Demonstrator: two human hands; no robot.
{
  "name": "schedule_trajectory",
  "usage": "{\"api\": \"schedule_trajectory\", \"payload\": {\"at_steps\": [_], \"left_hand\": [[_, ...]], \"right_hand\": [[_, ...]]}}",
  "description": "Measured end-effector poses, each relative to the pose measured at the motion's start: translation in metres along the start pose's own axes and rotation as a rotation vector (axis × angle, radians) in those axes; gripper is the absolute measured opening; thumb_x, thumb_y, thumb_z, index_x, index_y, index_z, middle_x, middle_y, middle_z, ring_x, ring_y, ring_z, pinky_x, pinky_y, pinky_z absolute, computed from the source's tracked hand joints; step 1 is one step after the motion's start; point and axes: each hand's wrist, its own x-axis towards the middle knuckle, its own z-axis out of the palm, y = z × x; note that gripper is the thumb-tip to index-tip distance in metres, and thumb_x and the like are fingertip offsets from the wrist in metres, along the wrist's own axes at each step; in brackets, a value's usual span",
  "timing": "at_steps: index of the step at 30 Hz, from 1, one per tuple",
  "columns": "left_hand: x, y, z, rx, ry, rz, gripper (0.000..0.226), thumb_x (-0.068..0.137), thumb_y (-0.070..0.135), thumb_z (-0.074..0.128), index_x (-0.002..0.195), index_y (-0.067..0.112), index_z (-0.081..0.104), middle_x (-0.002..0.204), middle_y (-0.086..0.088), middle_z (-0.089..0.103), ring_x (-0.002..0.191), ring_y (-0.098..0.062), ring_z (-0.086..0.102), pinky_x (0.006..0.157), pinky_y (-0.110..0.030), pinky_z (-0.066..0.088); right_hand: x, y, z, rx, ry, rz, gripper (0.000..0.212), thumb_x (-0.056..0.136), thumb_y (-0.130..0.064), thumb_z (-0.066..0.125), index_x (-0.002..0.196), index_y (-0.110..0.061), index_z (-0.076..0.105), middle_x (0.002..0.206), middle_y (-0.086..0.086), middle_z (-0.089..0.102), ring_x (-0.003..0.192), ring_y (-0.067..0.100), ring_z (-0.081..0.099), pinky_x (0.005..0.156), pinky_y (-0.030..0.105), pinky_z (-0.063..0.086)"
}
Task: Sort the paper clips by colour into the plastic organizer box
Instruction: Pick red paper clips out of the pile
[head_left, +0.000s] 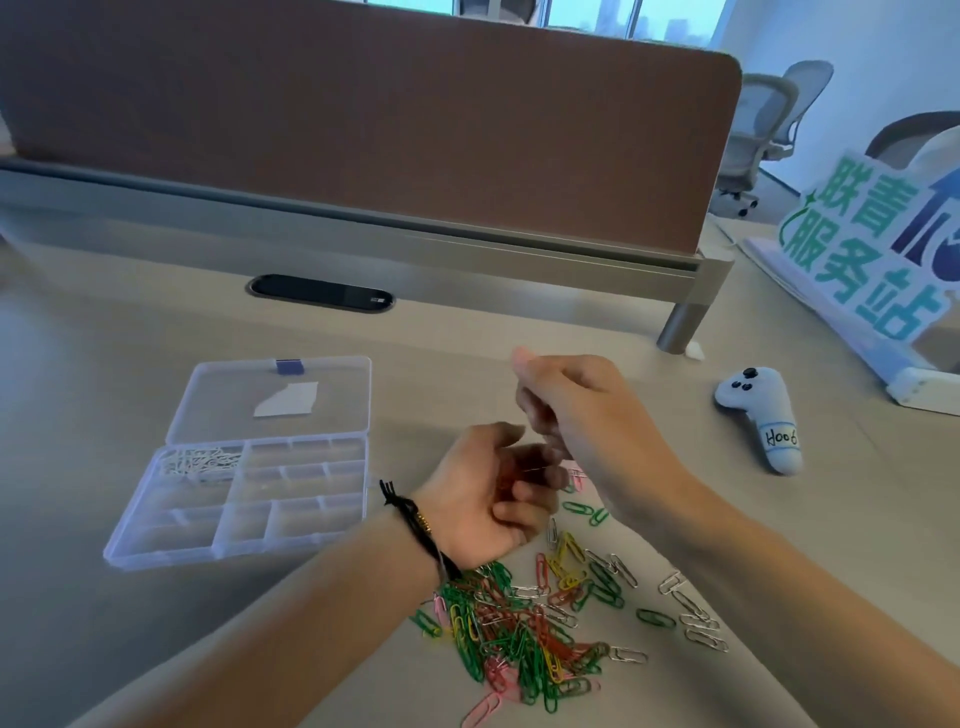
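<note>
At centre frame, we see our left hand (488, 499) and right hand (566, 405) raised with curled fingers; whether they pinch anything, we cannot tell. Mixed paper clips (524, 629) lie lower centre; the open organizer box (182, 535) sits left on the worktop (130, 649).

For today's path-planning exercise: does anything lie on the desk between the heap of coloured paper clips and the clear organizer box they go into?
Nothing visible does. The clear plastic organizer box lies open, lid folded back, left of the mixed heap of coloured paper clips. Only the left hand hangs above the bare desk between them.
</note>
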Motion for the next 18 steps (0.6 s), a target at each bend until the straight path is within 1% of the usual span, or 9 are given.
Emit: {"api": "schedule_trajectory", "payload": {"at_steps": [2, 4, 6, 8, 9, 11, 14, 16, 18], "left_hand": [[0.005, -0.001, 0.005, -0.039, 0.018, -0.007, 0.044, 0.097, 0.023, 0.036, 0.061, 0.006, 0.055, 0.061, -0.006, 0.046, 0.038, -0.008, 0.030, 0.027, -0.015, 0.017], [0.008, 0.003, 0.005, -0.034, 0.051, 0.022, 0.038, 0.096, 0.021, 0.038, 0.062, 0.010, 0.052, 0.057, -0.001, 0.041, 0.035, -0.007, 0.027, 0.027, -0.016, 0.015], [0.007, 0.016, -0.003, -0.038, 0.097, 0.104, 0.033, 0.096, 0.016, 0.038, 0.066, 0.014, 0.050, 0.055, 0.003, 0.035, 0.034, -0.006, 0.025, 0.028, -0.016, 0.014], [0.005, 0.033, -0.013, -0.079, 0.136, 0.185, 0.030, 0.096, 0.009, 0.035, 0.071, 0.015, 0.050, 0.055, 0.004, 0.034, 0.035, -0.006, 0.026, 0.029, -0.016, 0.015], [0.004, 0.041, -0.017, -0.097, 0.156, 0.207, 0.029, 0.096, 0.007, 0.033, 0.073, 0.014, 0.050, 0.056, 0.004, 0.035, 0.036, -0.006, 0.027, 0.029, -0.017, 0.016], [0.002, 0.051, -0.024, -0.087, 0.181, 0.223, 0.027, 0.097, 0.005, 0.033, 0.078, 0.013, 0.051, 0.058, 0.003, 0.036, 0.038, -0.007, 0.029, 0.030, -0.017, 0.018], [0.001, 0.056, -0.025, 0.018, 0.176, 0.208, 0.019, 0.093, 0.004, 0.037, 0.088, 0.011, 0.055, 0.064, 0.000, 0.044, 0.043, -0.008, 0.031, 0.032, -0.017, 0.021], [0.000, 0.059, -0.026, 0.137, 0.180, 0.199, 0.016, 0.091, 0.010, 0.040, 0.092, 0.009, 0.057, 0.069, -0.003, 0.048, 0.045, -0.009, 0.034, 0.032, -0.017, 0.022], [-0.001, 0.060, -0.027, 0.309, 0.200, 0.190, 0.023, 0.093, 0.024, 0.045, 0.089, 0.007, 0.060, 0.070, -0.004, 0.049, 0.046, -0.010, 0.035, 0.032, -0.017, 0.021]], "right_hand": [[0.007, 0.000, -0.003, 0.085, -0.003, 0.054, 0.053, 0.105, -0.036, 0.045, 0.061, -0.006, 0.043, 0.055, 0.000, 0.029, 0.050, 0.014, 0.024, 0.049, 0.026, 0.025], [0.016, 0.007, -0.015, 0.020, -0.013, 0.040, 0.053, 0.105, -0.035, 0.046, 0.060, -0.006, 0.042, 0.055, 0.003, 0.029, 0.051, 0.016, 0.023, 0.048, 0.026, 0.023], [0.026, 0.024, -0.030, -0.365, -0.047, -0.014, 0.050, 0.103, -0.034, 0.049, 0.059, -0.012, 0.052, 0.053, -0.003, 0.042, 0.048, 0.012, 0.034, 0.050, 0.024, 0.029], [0.035, 0.042, -0.039, -0.758, -0.148, 0.049, 0.037, 0.100, -0.030, 0.053, 0.065, -0.022, 0.064, 0.066, -0.009, 0.058, 0.062, 0.009, 0.054, 0.060, 0.022, 0.039], [0.038, 0.049, -0.041, -0.873, -0.184, 0.103, 0.034, 0.098, -0.032, 0.054, 0.067, -0.022, 0.065, 0.072, -0.007, 0.062, 0.071, 0.014, 0.059, 0.065, 0.027, 0.045], [0.043, 0.055, -0.038, -1.055, -0.193, 0.151, 0.034, 0.094, -0.041, 0.060, 0.069, -0.019, 0.067, 0.073, 0.001, 0.065, 0.074, 0.024, 0.062, 0.064, 0.033, 0.049], [0.050, 0.045, -0.033, -1.246, -0.194, 0.069, 0.028, 0.084, -0.048, 0.073, 0.085, -0.020, 0.072, 0.087, 0.003, 0.067, 0.083, 0.027, 0.062, 0.065, 0.031, 0.044], [0.051, 0.038, -0.030, -1.359, -0.267, -0.007, 0.031, 0.085, -0.045, 0.073, 0.091, -0.014, 0.068, 0.094, 0.006, 0.066, 0.082, 0.027, 0.058, 0.068, 0.032, 0.044], [0.049, 0.036, -0.025, -1.467, -0.333, -0.071, 0.027, 0.090, -0.038, 0.069, 0.084, -0.013, 0.058, 0.095, 0.010, 0.066, 0.078, 0.028, 0.055, 0.067, 0.032, 0.042]]}}
